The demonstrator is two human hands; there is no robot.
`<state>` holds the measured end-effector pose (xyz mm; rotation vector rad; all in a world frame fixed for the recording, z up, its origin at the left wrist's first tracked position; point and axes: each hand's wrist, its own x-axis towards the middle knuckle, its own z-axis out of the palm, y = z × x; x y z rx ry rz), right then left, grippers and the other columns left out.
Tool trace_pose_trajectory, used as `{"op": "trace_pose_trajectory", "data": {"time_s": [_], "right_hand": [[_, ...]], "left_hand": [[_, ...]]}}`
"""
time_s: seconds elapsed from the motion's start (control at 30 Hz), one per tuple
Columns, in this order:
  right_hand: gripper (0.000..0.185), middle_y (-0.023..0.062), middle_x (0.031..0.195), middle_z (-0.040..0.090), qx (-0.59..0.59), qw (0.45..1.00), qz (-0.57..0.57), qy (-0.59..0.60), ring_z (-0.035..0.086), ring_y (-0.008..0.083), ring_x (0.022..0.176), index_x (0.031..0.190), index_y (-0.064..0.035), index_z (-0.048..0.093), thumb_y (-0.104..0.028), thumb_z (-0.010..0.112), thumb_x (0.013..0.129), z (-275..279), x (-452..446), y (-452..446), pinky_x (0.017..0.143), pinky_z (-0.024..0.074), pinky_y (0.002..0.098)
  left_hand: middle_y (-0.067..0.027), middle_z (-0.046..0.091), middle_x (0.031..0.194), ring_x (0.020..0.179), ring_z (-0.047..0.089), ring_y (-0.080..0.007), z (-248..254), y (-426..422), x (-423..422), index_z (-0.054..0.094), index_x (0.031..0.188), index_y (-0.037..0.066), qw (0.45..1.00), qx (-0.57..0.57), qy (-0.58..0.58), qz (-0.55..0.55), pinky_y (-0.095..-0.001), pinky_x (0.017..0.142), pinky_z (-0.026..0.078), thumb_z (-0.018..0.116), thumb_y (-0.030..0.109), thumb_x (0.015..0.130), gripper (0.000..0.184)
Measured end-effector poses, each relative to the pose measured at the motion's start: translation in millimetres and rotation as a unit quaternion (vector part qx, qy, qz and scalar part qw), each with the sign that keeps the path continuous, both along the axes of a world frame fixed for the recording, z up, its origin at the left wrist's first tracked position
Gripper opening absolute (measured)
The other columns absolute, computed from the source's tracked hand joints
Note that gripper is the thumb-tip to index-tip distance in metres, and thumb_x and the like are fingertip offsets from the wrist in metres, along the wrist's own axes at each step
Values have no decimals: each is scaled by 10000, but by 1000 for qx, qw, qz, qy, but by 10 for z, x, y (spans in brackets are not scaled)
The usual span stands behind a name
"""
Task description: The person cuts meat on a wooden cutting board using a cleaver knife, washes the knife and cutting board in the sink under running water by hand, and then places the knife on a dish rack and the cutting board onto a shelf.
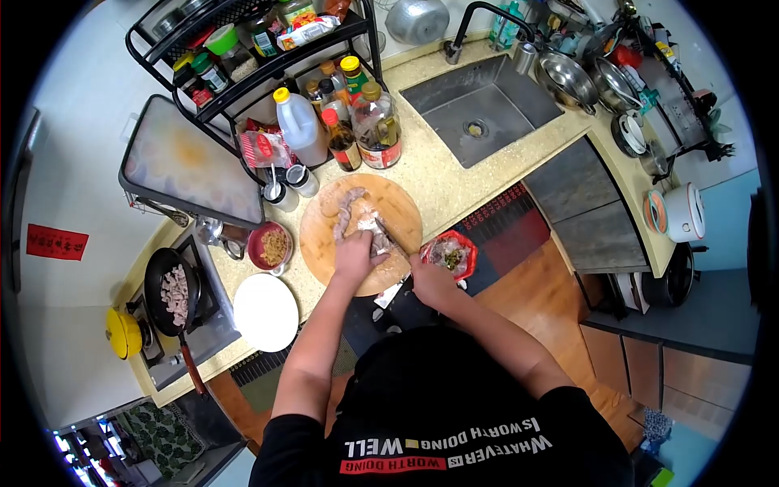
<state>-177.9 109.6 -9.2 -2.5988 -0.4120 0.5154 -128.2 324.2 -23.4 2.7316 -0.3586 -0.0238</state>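
Left hand (355,256) lies over the near end of the pale raw meat (344,217), fingers bunched close together, thumb out to the side; it looks like bracing so the meat can't slide. Can't tell if they pinch it or just press. Right hand (434,282) has its fingers clamped round the knife handle, which the hand mostly hides. Knife blade (393,239) runs slantwise from that hand to the meat, just beside the left thumb, so the steadying hand sits right by the edge. Meat is a long strip plus pieces on the round wooden cutting board (316,252), roughly mid-board, likely for room on all sides.

Red-rimmed container (473,258) with scraps sits near the right hand, past the table edge, probably for easy reach. Other side: small bowl (254,243) of brown minced stuff beside the board, white plate (265,312) nearer the body.

Speckled table (438,195) carries the board; soy sauce bottle (344,150), glass jar (377,134) and white jug (302,130) stand behind it, presumably kept off the cutting area. Black rack (243,81) holds more jars. Dark tray (191,166) is propped on edge, left. Frying pan (152,284) with meat pieces is on the stove (217,321), handle toward the person. Sink (487,146) set in, right; patterned mat (519,235) on wood floor (540,284).
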Motion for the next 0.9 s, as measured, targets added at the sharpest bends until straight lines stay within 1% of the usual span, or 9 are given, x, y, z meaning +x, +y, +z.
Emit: {"op": "trace_pose_trajectory", "data": {"time_s": [0.07,0.17,0.27,0.37,0.47,0.5,0.63,0.73,0.9], "right_hand": [[220,235,813,689,-17,1000,4,25,695,430,769,1075,5,478,-60,487,865,-11,36,-21,686,544,539],[209,236,808,687,-15,1000,-2,11,694,432,772,1061,-1,482,-61,494,861,-9,48,-27,679,540,541],[204,246,789,680,1,1000,-15,8,691,434,757,1053,-3,483,-60,497,858,123,67,-8,667,532,553],[183,257,764,669,16,1000,-23,-9,683,440,732,1048,-3,480,-75,487,880,205,5,17,648,523,565],[164,257,742,659,41,995,-90,-4,676,445,714,1046,-8,477,-102,492,912,53,-45,-39,632,516,574],[167,259,742,657,45,994,-103,-9,674,448,713,1049,-11,475,-113,502,919,27,-41,-65,631,515,576],[199,264,738,647,62,991,-114,-33,663,460,705,1070,-19,468,-142,543,933,-12,-49,-103,629,511,582],[224,266,737,641,74,989,-122,-32,653,466,694,1088,-22,464,-149,561,931,2,-94,-56,628,509,584],[236,265,726,635,89,989,-120,-18,644,471,685,1106,-22,467,-162,554,937,-56,-110,-99,626,505,586]], "left_hand": [[-126,681,939,925,660,-330,-23,4,-83,685,969,47,989,-102,-108,-9,-423,848,521,797,274,767,324],[-136,674,945,914,653,-338,-353,102,-19,686,980,28,976,-146,-116,-116,-414,828,534,752,161,788,242],[-156,669,955,902,647,-348,-373,30,-50,688,925,21,978,-146,-123,-81,-403,795,544,721,85,798,145],[-137,692,921,830,677,-259,-257,-73,-55,688,901,10,972,-212,-79,56,-361,744,550,723,41,822,91],[-94,710,878,774,670,-142,-181,-7,137,680,938,4,884,-357,209,219,-297,692,538,739,15,847,110],[-56,713,870,761,631,-69,-325,51,193,674,952,1,839,-447,229,209,-245,672,515,776,20,842,151],[-20,671,812,724,599,-95,-521,138,512,667,963,2,843,-469,245,99,-262,685,517,808,1,795,220],[-28,635,769,713,594,-130,-547,90,607,656,963,8,929,-331,128,110,-290,690,517,832,31,760,270],[-115,632,824,721,601,-321,-370,158,463,658,921,51,970,-199,33,134,-386,661,499,831,209,756,287]]}}
